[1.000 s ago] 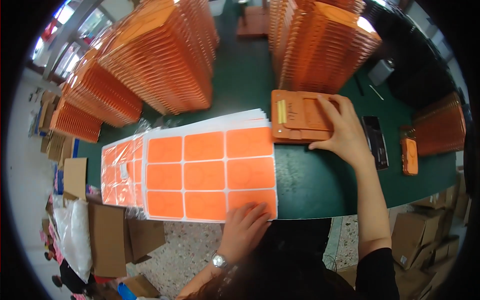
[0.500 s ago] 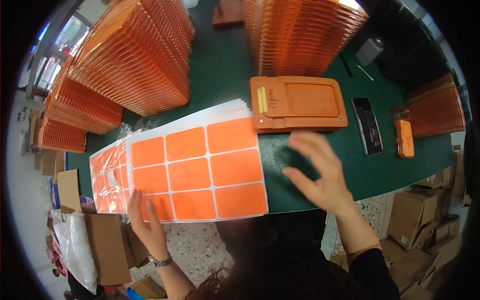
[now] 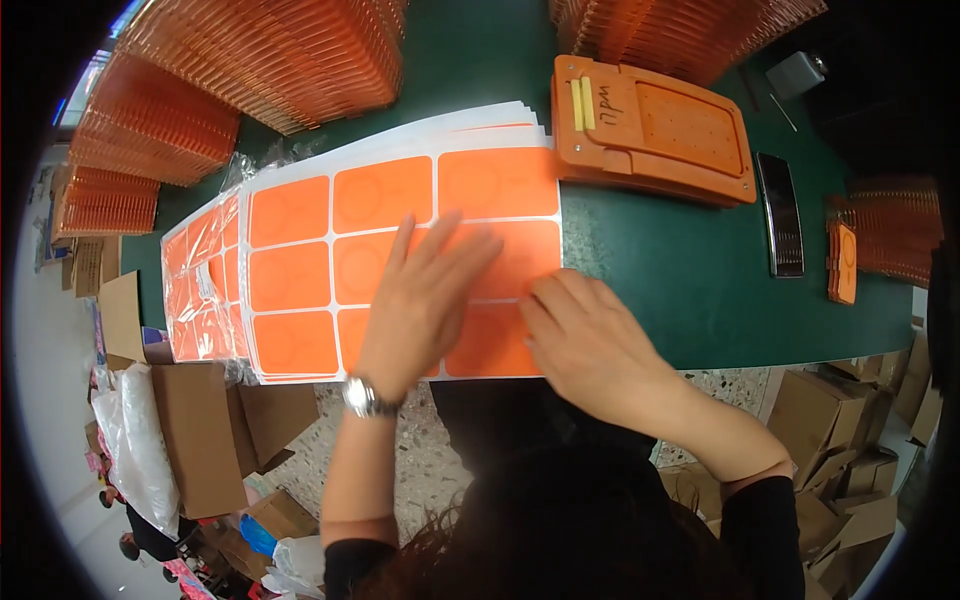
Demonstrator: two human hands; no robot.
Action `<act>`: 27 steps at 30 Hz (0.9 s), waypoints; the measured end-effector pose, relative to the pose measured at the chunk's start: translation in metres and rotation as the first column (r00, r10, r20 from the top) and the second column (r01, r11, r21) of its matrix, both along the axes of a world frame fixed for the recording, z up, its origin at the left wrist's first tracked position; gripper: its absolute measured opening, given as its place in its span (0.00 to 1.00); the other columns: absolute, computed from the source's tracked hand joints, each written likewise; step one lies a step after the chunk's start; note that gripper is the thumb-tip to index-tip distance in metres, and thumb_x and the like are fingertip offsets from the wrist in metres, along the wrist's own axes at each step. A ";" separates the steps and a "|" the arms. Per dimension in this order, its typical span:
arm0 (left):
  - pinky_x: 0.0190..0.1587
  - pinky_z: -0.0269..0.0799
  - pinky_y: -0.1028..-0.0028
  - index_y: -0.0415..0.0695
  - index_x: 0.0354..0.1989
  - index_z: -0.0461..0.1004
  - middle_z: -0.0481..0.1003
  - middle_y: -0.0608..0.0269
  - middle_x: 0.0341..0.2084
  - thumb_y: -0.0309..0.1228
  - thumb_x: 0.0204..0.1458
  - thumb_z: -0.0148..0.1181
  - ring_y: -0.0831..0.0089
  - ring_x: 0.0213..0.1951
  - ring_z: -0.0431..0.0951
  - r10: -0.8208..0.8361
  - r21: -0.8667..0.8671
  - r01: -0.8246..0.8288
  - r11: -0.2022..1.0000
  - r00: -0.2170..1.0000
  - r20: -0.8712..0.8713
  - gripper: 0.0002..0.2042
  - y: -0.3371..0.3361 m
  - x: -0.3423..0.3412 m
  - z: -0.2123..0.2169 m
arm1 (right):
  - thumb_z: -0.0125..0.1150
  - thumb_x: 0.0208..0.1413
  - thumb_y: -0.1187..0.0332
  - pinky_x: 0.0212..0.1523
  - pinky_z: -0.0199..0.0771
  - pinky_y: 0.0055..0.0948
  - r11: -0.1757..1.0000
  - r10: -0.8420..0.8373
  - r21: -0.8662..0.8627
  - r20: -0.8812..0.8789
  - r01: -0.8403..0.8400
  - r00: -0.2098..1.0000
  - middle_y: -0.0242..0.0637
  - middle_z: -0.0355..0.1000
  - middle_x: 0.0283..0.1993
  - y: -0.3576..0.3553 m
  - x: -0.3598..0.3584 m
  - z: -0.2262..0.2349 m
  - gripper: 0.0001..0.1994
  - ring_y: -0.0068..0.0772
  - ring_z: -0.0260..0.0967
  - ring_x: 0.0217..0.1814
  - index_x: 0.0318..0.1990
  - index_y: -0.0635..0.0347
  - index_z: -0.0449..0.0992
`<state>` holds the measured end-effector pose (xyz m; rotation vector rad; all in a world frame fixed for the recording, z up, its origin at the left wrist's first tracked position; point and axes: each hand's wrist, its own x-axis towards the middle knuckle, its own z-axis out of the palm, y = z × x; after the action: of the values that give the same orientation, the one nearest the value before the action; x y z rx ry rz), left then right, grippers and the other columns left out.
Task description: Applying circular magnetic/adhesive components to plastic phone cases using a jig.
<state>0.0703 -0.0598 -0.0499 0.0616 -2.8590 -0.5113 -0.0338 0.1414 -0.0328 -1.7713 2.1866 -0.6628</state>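
Observation:
A stack of white sheets with orange rounded-rectangle stickers (image 3: pixel 290 278) lies on the green table, its far edges fanned out. My left hand (image 3: pixel 425 295), with a watch on the wrist, is over the middle of the top sticker sheet, fingers stretched out and slightly blurred. At the sheet's right edge, my right hand (image 3: pixel 595 340) has its fingers closed together on the border; the fingertips are partly hidden. Just beyond the right hand sits an orange plastic fixture (image 3: pixel 650 128) with a recessed plate and two yellow strips.
Tall stacks of orange trays (image 3: pixel 270 60) stand at the far left and far middle. Clear plastic wrap covers more sticker sheets (image 3: pixel 205 280) on the left. A black phone (image 3: pixel 780 215) and a small orange case (image 3: pixel 843 262) lie right. Cardboard boxes (image 3: pixel 815 425) are on the floor.
My left hand has moved from the stack's near left corner to its middle right. My right hand has moved left from the bare tabletop and closed at the sheet's edge.

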 end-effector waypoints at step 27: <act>0.70 0.55 0.59 0.37 0.63 0.71 0.76 0.54 0.59 0.32 0.67 0.48 0.60 0.66 0.70 -0.019 0.563 -0.109 0.819 0.976 0.216 0.20 -0.036 -0.041 0.038 | 0.70 0.42 0.75 0.49 0.65 0.40 0.711 -0.590 -0.567 -0.160 0.416 0.791 0.40 0.70 0.45 0.062 -0.114 0.099 0.11 0.45 0.67 0.50 0.35 0.59 0.76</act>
<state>0.0294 -0.0957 -0.0121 0.3040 -2.7734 -1.4202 -0.1477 0.2034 0.0666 -1.5458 3.0177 -1.2472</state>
